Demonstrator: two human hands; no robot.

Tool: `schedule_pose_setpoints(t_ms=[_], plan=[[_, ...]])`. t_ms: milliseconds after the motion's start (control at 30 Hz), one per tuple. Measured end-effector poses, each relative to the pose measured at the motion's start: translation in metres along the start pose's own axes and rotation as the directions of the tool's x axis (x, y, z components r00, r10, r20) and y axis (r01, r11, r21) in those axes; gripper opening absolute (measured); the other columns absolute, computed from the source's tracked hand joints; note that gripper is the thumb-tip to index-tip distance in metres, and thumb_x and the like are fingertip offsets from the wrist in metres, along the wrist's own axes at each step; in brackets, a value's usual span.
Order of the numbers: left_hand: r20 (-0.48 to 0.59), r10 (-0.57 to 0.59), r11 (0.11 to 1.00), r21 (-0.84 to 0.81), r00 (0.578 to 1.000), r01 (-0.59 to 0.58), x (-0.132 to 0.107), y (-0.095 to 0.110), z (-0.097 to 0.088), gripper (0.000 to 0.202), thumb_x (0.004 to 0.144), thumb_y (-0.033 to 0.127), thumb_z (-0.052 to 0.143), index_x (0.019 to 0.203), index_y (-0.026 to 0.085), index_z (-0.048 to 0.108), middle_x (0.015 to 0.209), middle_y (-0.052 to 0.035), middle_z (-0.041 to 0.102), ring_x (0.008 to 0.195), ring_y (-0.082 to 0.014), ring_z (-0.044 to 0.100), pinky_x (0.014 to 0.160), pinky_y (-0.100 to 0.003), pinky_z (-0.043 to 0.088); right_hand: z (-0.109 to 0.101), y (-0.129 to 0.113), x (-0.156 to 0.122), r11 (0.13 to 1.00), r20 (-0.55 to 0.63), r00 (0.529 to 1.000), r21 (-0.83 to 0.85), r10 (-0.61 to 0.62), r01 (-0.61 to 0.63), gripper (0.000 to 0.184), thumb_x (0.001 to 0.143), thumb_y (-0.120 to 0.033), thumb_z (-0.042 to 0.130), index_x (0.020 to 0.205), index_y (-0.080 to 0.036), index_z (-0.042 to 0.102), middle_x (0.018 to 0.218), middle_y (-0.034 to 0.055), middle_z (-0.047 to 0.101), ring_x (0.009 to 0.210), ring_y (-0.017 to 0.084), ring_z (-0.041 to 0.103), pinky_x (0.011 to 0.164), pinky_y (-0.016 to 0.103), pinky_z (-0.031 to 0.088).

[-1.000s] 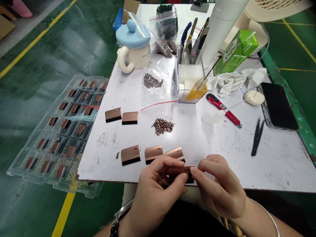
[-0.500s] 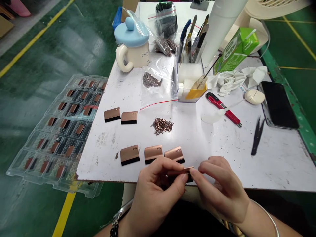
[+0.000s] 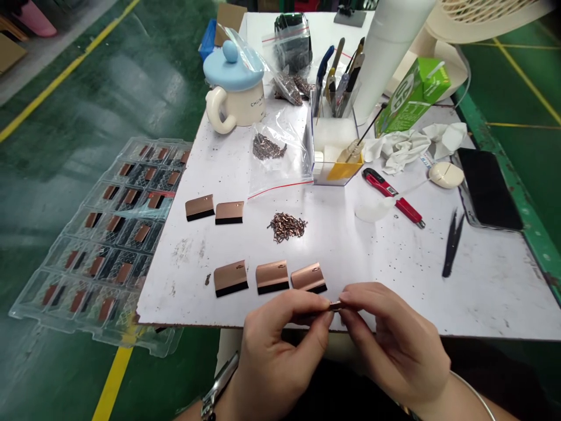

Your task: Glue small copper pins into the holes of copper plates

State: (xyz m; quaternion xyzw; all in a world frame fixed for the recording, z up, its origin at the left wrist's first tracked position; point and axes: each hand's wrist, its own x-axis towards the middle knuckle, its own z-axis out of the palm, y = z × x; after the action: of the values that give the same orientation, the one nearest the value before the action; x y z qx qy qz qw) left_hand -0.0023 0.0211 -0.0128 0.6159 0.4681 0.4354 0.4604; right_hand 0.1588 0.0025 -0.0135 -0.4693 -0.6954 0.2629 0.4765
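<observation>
Near the table's front edge, my left hand point(image 3: 287, 345) and my right hand point(image 3: 390, 339) pinch a small copper-coloured plate point(image 3: 335, 305) between thumbs and fingertips. Only a narrow strip of the plate shows; the fingers cover most of it. Just beyond my hands lie three curved copper plates with black lower edges, the nearest being a plate point(image 3: 309, 277) with a small slot. Two similar plates, one of them a flatter plate point(image 3: 229, 212), rest further back. A heap of tiny copper-coloured metal pieces point(image 3: 287, 226) sits in the middle of the table.
A clear compartment tray point(image 3: 83, 275) of copper plates is at the left, below table height. Behind stand a lidded mug point(image 3: 239, 93), a zip bag point(image 3: 280, 169) and a tool holder point(image 3: 335, 169). To the right lie a red cutter point(image 3: 409, 211), tweezers point(image 3: 452, 245) and a phone point(image 3: 491, 190).
The held plate has turned, so less of its surface shows between my fingers. My right fingers have closed in on its right end. The view has shifted slightly.
</observation>
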Motion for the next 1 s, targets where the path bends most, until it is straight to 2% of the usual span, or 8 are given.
schedule_pose_setpoints(t_ms=[267, 400, 533, 633, 700, 833, 933, 1000], plan=[[-0.099, 0.017, 0.995, -0.091, 0.995, -0.026, 0.005, 0.003, -0.009, 0.027, 0.079, 0.004, 0.064, 0.093, 0.027, 0.065, 0.089, 0.0079, 0.073, 0.080, -0.0074, 0.072, 0.075, -0.010, 0.058, 0.007, -0.007, 0.023, 0.989, 0.089, 0.989, -0.073, -0.120, 0.126, 0.030, 0.084, 0.001, 0.050, 0.109, -0.014, 0.055, 0.093, 0.0053, 0.065, 0.085, 0.012, 0.062, 0.073, 0.024, 0.054], [-0.228, 0.168, 0.985, 0.004, 0.959, -0.172, 0.008, 0.005, -0.022, 0.035, 0.075, -0.003, 0.063, 0.096, 0.025, 0.066, 0.091, 0.0078, 0.072, 0.081, -0.0071, 0.071, 0.078, -0.010, 0.058, -0.027, -0.024, 0.069, 0.921, 0.201, 0.948, -0.253, -0.249, 0.296, 0.015, 0.086, -0.010, 0.055, 0.098, -0.018, 0.061, 0.086, 0.0034, 0.067, 0.074, 0.013, 0.062, 0.064, 0.025, 0.054], [-0.323, 0.288, 0.958, 0.102, 0.902, -0.269, 0.010, 0.009, -0.030, 0.034, 0.073, -0.005, 0.064, 0.094, 0.021, 0.066, 0.090, 0.0062, 0.074, 0.082, -0.0084, 0.072, 0.079, -0.011, 0.058, -0.081, -0.008, 0.137, 0.804, -0.111, 0.935, -0.551, -0.336, 0.223, 0.010, 0.081, -0.017, 0.065, 0.090, -0.022, 0.067, 0.081, -0.0001, 0.067, 0.071, 0.011, 0.061, 0.065, 0.026, 0.050], [-0.358, 0.152, 0.984, -0.034, 0.921, -0.175, 0.012, 0.014, -0.033, 0.027, 0.075, -0.002, 0.066, 0.090, 0.021, 0.067, 0.087, 0.0046, 0.074, 0.076, -0.0103, 0.072, 0.071, -0.013, 0.061, -0.101, 0.025, 0.181, 0.830, 0.011, 0.997, -0.554, -0.076, 0.069, 0.026, 0.079, -0.025, 0.067, 0.104, -0.018, 0.069, 0.089, 0.0008, 0.068, 0.066, 0.007, 0.059, 0.060, 0.023, 0.046], [-0.311, -0.079, 0.965, -0.262, 0.947, -0.005, 0.015, 0.017, -0.036, 0.016, 0.076, 0.006, 0.070, 0.085, 0.019, 0.067, 0.081, 0.0026, 0.073, 0.070, -0.0126, 0.072, 0.063, -0.017, 0.063, -0.100, 0.044, 0.196, 0.848, 0.101, 0.995, -0.528, -0.003, 0.056, 0.022, 0.078, -0.024, 0.066, 0.097, -0.016, 0.072, 0.074, -0.0012, 0.067, 0.059, 0.007, 0.059, 0.054, 0.020, 0.043], [-0.027, -0.488, 0.680, -0.639, 0.873, 0.360, 0.024, 0.020, -0.040, 0.021, 0.070, 0.018, 0.080, 0.081, 0.015, 0.062, 0.072, -0.0006, 0.072, 0.065, -0.0150, 0.071, 0.049, -0.018, 0.061, -0.087, 0.059, 0.199, 0.852, 0.085, 0.995, -0.516, -0.052, 0.089, 0.012, 0.077, -0.013, 0.067, 0.083, -0.021, 0.074, 0.065, -0.0038, 0.067, 0.055, 0.007, 0.059, 0.052, 0.021, 0.044], [0.056, -0.564, 0.559, -0.708, 0.824, 0.431, 0.029, 0.020, -0.038, 0.025, 0.067, 0.018, 0.082, 0.081, 0.015, 0.061, 0.068, 0.0026, 0.070, 0.059, -0.0108, 0.068, 0.046, -0.015, 0.058, -0.086, 0.058, 0.196, 0.828, 0.053, 0.995, -0.551, -0.089, 0.104, 0.012, 0.076, -0.026, 0.070, 0.082, -0.017, 0.074, 0.068, -0.0036, 0.068, 0.059, 0.008, 0.060, 0.056, 0.023, 0.045], [0.051, -0.554, 0.591, -0.679, 0.831, 0.435, 0.028, 0.018, -0.036, 0.021, 0.069, 0.018, 0.080, 0.080, 0.015, 0.061, 0.068, 0.0028, 0.070, 0.060, -0.0122, 0.069, 0.045, -0.015, 0.058, -0.092, 0.054, 0.196, 0.830, 0.049, 0.995, -0.548, -0.089, 0.101, 0.020, 0.076, -0.033, 0.068, 0.083, -0.014, 0.072, 0.072, -0.0021, 0.068, 0.064, 0.008, 0.062, 0.060, 0.023, 0.046]])
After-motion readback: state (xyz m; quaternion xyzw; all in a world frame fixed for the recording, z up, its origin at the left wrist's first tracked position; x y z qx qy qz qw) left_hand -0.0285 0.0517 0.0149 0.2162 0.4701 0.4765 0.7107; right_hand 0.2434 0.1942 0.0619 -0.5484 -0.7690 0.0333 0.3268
